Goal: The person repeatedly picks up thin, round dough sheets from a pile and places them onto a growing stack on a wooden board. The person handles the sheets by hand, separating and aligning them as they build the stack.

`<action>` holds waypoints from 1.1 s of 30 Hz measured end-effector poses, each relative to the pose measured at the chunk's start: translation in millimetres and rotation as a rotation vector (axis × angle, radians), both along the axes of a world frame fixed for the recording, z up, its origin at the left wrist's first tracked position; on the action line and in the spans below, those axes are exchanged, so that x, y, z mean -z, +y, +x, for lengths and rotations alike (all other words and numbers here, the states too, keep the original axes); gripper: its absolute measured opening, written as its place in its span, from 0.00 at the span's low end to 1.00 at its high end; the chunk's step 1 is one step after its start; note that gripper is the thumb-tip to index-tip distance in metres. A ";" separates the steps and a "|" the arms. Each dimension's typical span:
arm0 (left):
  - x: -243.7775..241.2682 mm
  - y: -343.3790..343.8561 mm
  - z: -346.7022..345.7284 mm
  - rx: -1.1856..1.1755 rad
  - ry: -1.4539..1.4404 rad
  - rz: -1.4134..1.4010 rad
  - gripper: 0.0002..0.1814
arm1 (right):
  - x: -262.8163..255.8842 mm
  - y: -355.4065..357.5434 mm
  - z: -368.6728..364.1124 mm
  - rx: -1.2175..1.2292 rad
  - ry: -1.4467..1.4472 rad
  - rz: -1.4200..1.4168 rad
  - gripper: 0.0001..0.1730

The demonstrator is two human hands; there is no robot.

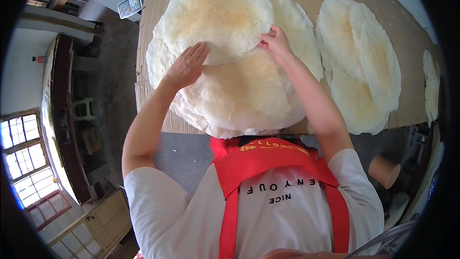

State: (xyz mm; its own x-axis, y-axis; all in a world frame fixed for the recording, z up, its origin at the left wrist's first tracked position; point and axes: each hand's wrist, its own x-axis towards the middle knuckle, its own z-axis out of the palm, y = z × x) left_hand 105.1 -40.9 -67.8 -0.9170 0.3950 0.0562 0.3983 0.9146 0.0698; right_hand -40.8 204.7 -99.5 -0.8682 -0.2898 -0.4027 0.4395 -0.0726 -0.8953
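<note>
A large, thin, round flatbread (219,10) with a pale brown middle lies at the far side of a stack in front of me. My right hand (275,41) pinches its near right edge between thumb and fingers. Palm down, my left hand (190,63) rests by its near left edge with the fingers stretched out and holds nothing. Below it, another browned flatbread (248,93) tops the near part of the stack. More layers show their ragged edges around both; how many cannot be told.
Cardboard (413,93) covers the table. Folded flatbreads (359,64) lie to the right, with a pale piece (430,86) at the far right edge. A scale with a keypad (130,5) stands beyond the left edge. A green plastic stool (83,109) and brown cylindrical container (384,172) are lower down.
</note>
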 end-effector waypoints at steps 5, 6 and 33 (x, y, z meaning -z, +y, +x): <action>0.2 -10.9 -7.3 0.175 0.156 -0.246 0.23 | 0.3 24.8 43.9 -0.010 0.133 -0.001 0.25; 1.0 -12.7 -8.7 0.186 0.183 -0.210 0.22 | -2.3 29.1 51.3 -0.004 0.149 0.000 0.24; -66.0 147.1 -14.8 -0.245 0.131 -0.406 0.07 | -12.2 98.4 -30.9 -0.440 0.186 0.593 0.12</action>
